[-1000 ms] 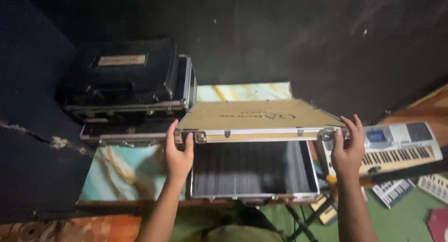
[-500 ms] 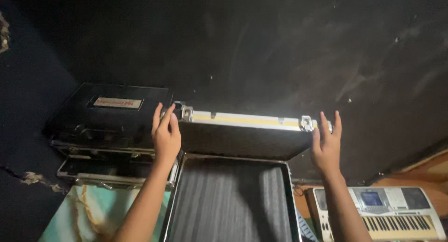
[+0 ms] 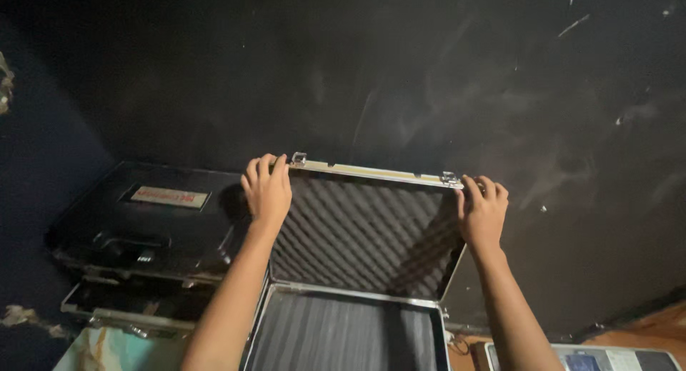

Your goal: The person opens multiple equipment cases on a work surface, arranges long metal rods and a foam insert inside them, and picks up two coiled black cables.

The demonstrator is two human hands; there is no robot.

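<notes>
Metal-edged case lid (image 3: pixel 368 224) stands raised, its 2 top corners clasped by the left hand (image 3: pixel 268 191) and right hand (image 3: pixel 481 214).

1. The place looks like a music room or a storage corner in a home, not a shop or an office.
2. An electronic keyboard (image 3: pixel 593 358) shows at the bottom right.
3. Hard black equipment cases (image 3: pixel 146 221) are stacked at the left, beside an open aluminium case (image 3: pixel 357 271) lined with foam.
4. The wall (image 3: pixel 429 78) behind is dark, scuffed and bare.
</notes>
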